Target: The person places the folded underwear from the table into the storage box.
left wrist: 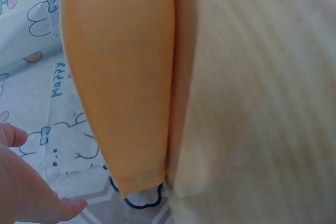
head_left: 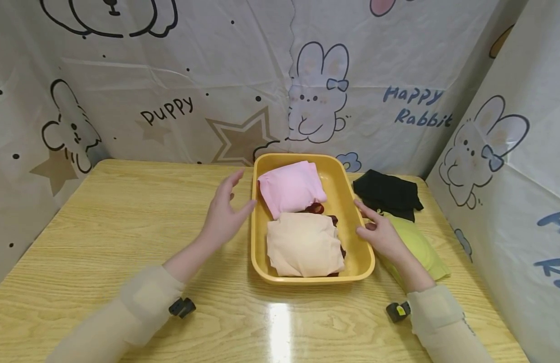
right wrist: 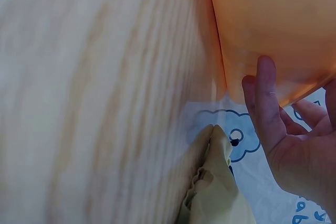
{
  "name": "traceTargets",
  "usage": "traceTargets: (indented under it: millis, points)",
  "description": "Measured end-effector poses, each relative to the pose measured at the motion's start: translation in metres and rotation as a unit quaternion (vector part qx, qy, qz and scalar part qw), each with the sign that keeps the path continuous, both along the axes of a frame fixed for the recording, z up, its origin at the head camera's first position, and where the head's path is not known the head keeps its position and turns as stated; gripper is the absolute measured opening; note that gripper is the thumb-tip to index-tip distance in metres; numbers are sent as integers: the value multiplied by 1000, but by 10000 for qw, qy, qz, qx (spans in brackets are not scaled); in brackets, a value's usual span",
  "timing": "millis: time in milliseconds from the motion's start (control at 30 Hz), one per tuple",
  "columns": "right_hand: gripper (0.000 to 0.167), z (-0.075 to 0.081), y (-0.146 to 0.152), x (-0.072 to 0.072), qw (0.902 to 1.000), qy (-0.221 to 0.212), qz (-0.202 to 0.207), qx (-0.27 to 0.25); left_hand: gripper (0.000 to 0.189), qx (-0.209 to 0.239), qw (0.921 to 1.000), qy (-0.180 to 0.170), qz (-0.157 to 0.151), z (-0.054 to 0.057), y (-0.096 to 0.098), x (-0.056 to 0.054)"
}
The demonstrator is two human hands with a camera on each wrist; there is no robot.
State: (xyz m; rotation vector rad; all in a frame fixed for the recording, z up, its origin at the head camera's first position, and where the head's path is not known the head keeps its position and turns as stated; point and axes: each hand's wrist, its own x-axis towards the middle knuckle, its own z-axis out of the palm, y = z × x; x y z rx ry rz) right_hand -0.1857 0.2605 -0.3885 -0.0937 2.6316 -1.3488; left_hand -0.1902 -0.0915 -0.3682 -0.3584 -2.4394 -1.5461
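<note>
standing on the counter (head_left: 125, 217), the yellow bin (head_left: 338, 189) is flanked on both sides: the left hand (head_left: 223, 214), spread wide and holding nothing, is poised just beside one long wall; the opposite wall appears touched by the right hand (head_left: 383, 234), its fingers loosely extended. light, stiff, slightly slippery plastic is suggested by the smooth, round-cornered sides, so both long rims are best gripped. soft pink cloth (head_left: 291, 189) and cream cloth (head_left: 304, 244) are held inside.

A round-cornered yellow bin (head_left: 338, 191) sits upright, longer from twelve to six. Inside, a folded pink cloth (head_left: 292, 189) lies at eleven o'clock, a folded cream cloth (head_left: 305, 245) at six; dark red material (head_left: 316, 208) shows beyond the cream's one and three o'clock edges.
</note>
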Motion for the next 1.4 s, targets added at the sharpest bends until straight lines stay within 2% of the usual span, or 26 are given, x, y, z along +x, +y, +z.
traceTargets:
  millis: [167,300,467,733,933,1133,1233,1400]
  points:
    - [70,-17,10,-9,10000,36,-7,-43,68,189,9997,-107,-68,-10,-1,7]
    - [70,-25,14,-13,9999,101,-15,31,70,148,9997,-162,-142,-17,-2,10]
    - [69,-27,14,-12,9998,166,0,77,72,144,9990,-357,-214,-23,-3,16]
    - [70,-27,14,-8,10000,89,5,9,74,71,9951,-886,-429,-41,2,24]
    - [71,-25,15,-10,9998,147,36,-124,76,190,9919,-1096,-620,-43,4,26]
    - [71,-25,15,-11,9998,93,29,-173,77,558,9831,-1594,-702,-47,6,27]
    - [71,-26,15,-11,9998,90,31,-162,77,916,9745,-1903,-751,-49,8,29]
    - [71,-26,14,-11,9998,123,19,-149,77,1373,9623,-2179,-875,-53,12,32]
